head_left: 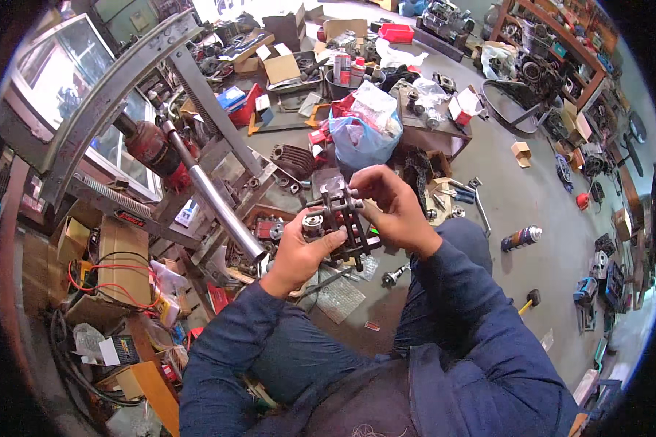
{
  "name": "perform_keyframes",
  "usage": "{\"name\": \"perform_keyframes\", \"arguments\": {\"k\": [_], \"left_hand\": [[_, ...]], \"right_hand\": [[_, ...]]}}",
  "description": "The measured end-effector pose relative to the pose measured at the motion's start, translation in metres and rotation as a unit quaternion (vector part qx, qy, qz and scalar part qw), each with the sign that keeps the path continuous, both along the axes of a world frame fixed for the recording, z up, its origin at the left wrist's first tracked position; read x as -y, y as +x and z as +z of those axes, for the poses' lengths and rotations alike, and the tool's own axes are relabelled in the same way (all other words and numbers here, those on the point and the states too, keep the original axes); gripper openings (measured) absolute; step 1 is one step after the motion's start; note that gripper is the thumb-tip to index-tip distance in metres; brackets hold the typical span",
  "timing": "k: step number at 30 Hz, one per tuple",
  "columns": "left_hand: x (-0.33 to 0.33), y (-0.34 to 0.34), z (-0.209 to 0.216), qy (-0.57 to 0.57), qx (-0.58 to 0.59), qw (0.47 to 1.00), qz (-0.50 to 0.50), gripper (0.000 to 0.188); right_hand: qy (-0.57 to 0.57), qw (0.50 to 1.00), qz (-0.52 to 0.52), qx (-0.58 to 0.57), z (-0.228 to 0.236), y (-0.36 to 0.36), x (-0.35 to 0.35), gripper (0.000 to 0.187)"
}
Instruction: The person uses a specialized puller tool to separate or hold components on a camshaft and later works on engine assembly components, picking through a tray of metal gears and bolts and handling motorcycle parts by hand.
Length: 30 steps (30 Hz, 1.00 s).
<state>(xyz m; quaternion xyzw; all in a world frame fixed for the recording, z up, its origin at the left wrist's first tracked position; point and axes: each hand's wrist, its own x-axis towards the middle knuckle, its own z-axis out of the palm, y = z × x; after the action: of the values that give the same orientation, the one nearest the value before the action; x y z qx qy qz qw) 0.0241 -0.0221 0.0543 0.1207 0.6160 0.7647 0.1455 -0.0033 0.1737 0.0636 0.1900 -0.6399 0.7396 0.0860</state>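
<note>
In front of my knees I hold up a dark metal assembly (346, 227) of parallel bars, plates and bolts; its exact kind I cannot make out. My left hand (307, 251) grips its near left side, with the thumb laid across the lower part. A shiny round metal piece (313, 221) shows beside the left fingers. My right hand (393, 207) is curled about the assembly's upper right side, its fingertips at the bolt ends there. Part of the assembly is hidden behind both hands. Below it on the floor lie bubble wrap (339, 300) and a small shafted metal part (396, 276).
A red hydraulic press (153, 153) with a long steel tube (222, 207) stands close on my left. Ahead are a stuffed blue plastic bag (368, 142) and a low table (444, 138). To the right, a spray can (522, 238) and hammer (530, 301) lie on the floor.
</note>
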Motion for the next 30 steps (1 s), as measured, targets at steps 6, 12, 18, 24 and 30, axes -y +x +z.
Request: {"name": "perform_keyframes", "arguments": {"k": [6, 12, 18, 24, 30], "left_hand": [[0.002, 0.000, 0.004, -0.005, -0.013, 1.000, -0.001, 0.037], [0.006, -0.002, -0.002, -0.026, -0.011, 0.999, -0.038, 0.037], [-0.002, 0.003, -0.004, 0.039, 0.068, 0.996, -0.043, 0.038], [-0.005, 0.002, -0.009, 0.032, 0.127, 0.991, -0.010, 0.039], [0.019, -0.007, 0.013, -0.427, -0.094, 0.899, 0.036, 0.050]], "right_hand": [[0.117, 0.987, 0.072, 0.084, -0.007, -0.009, -0.009, 0.025], [-0.007, 0.979, 0.160, 0.126, -0.003, 0.000, -0.012, 0.042], [-0.119, 0.946, 0.224, 0.204, -0.012, 0.010, -0.005, 0.054], [-0.018, 0.959, 0.157, 0.235, -0.027, 0.013, 0.005, 0.046], [-0.023, 0.962, 0.111, 0.250, -0.015, 0.007, -0.012, 0.037]]}}
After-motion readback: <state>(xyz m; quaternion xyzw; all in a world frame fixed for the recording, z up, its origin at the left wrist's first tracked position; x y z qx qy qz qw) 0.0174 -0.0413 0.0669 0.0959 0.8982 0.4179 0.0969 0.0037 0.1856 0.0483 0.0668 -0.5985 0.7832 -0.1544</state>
